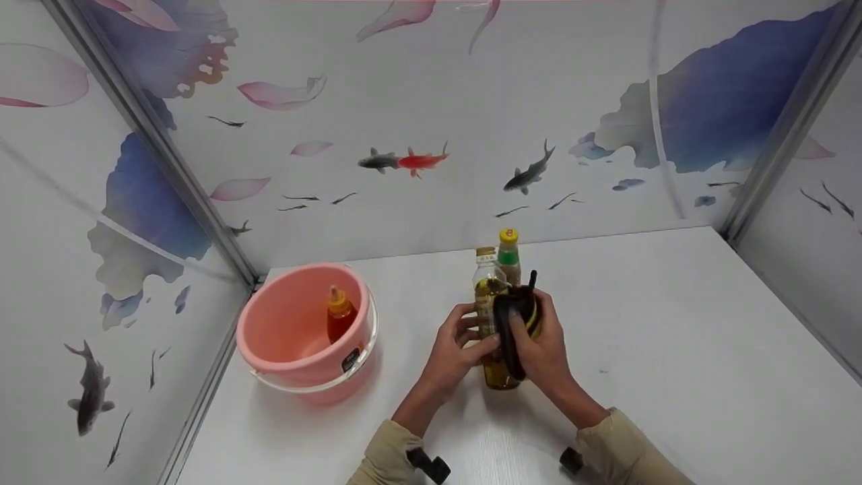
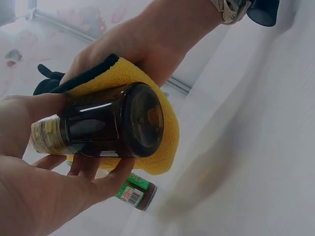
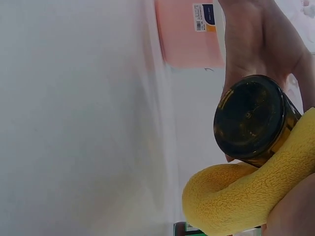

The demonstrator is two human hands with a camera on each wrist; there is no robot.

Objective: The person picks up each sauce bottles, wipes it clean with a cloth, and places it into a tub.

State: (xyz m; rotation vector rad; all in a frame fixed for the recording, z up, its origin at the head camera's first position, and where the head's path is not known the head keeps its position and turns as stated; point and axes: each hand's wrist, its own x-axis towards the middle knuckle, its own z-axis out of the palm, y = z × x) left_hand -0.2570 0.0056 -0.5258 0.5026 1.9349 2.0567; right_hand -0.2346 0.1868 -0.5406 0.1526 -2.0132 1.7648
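My left hand (image 1: 452, 351) grips a glass bottle of dark golden liquid (image 1: 500, 378) with a gold cap. In the left wrist view the bottle's dark base (image 2: 143, 120) shows, lifted off the table. My right hand (image 1: 544, 350) holds a cleaning cloth (image 1: 510, 347), black on its outer side with a thin black loop at the top. Its yellow plush side (image 3: 231, 196) lies against the bottle, seen in both wrist views. Behind the bottle stands a second bottle (image 1: 509, 256) with a yellow cap and green label, partly hidden.
On the left of the white table (image 1: 673, 350) stands a pink bucket (image 1: 296, 367) with a white handle. Inside it is a squeeze bottle (image 1: 341, 316) with an orange top and red contents. Printed wall panels (image 1: 458, 101) enclose the table at the back and sides.
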